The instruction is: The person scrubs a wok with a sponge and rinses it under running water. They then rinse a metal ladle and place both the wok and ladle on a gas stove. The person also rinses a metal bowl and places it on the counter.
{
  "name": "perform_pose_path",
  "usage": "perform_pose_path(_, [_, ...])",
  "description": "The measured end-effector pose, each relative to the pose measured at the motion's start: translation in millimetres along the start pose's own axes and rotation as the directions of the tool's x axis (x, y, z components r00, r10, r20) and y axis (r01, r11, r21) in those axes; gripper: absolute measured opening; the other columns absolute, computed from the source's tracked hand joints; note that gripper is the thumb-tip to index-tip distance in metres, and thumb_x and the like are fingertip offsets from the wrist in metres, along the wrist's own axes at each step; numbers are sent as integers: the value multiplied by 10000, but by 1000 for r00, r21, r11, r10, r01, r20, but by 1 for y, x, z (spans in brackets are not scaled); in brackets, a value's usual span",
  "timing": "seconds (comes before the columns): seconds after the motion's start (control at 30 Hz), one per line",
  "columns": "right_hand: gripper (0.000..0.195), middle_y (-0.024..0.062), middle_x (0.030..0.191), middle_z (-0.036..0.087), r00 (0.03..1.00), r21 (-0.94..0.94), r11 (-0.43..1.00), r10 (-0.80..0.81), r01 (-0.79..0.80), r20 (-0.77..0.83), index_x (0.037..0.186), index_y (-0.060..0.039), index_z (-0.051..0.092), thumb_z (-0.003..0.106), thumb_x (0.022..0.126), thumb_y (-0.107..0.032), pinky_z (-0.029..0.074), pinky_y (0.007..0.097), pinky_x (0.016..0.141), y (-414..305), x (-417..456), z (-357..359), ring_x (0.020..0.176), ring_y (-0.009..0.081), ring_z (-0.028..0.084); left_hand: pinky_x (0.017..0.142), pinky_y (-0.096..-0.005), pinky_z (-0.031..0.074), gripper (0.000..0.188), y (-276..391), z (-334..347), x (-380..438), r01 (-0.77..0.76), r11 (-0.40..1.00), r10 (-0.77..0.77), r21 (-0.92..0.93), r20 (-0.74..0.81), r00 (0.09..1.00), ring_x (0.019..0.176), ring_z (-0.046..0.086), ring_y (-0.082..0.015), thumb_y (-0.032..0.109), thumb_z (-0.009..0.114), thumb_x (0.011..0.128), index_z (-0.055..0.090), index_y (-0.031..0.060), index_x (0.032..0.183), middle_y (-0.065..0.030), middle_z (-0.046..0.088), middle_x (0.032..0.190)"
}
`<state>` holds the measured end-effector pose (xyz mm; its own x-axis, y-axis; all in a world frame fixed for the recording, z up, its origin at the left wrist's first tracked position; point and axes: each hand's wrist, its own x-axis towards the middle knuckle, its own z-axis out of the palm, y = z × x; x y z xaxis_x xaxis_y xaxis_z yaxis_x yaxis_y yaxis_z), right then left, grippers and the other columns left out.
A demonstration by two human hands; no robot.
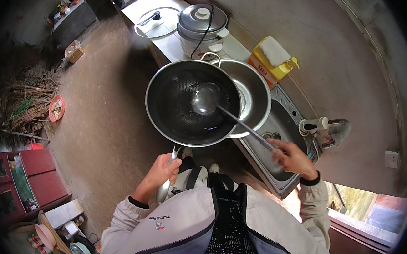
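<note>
My left hand is closed around the long metal handle of a dark wok and holds it up in front of me. In my right hand is the shaft of a metal ladle, whose round bowl lies inside the wok, over a little clear liquid. The wok overlaps a wide stainless steel basin behind it, which sits at the end of the sink nearer the cooker. The basin's left part is hidden by the wok.
A steel sink with a faucet lies at the right. Beyond the wok stand an electric pot, a glass lid and a yellow pump bottle with a white cloth over it. Firewood lies on the floor at the left.
</note>
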<state>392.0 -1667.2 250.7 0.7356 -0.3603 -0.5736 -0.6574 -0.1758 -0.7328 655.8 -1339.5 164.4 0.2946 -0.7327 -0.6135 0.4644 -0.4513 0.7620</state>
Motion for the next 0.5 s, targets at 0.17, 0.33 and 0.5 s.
perform_pose_path(0.17, [348,294,787,631,967,-475,869,-222,140,-121,1276,22,585,564,946,-84,482,472,628,-26,-1,-13,728,425,635,409,-299,418,295,22,4,-9,65,997,-70,50,96,993,459,469,-96,153,552,988,418,73,738,6,454,593])
perform_pose_path(0.33, [340,297,814,633,938,-477,844,-331,246,-102,1258,28,597,573,936,-75,482,476,665,-22,37,-3,741,458,620,406,-271,403,314,28,5,4,132,991,-127,-10,220,967,454,431,-72,190,570,1000,408,106,744,38,412,585])
perform_pose_path(0.5, [415,62,719,546,952,-263,916,-299,303,56,1374,11,531,542,975,-100,434,307,557,-12,38,-2,593,137,480,404,-254,388,323,3,7,20,57,998,-52,-8,286,957,455,397,-52,245,585,1012,408,125,769,55,388,596])
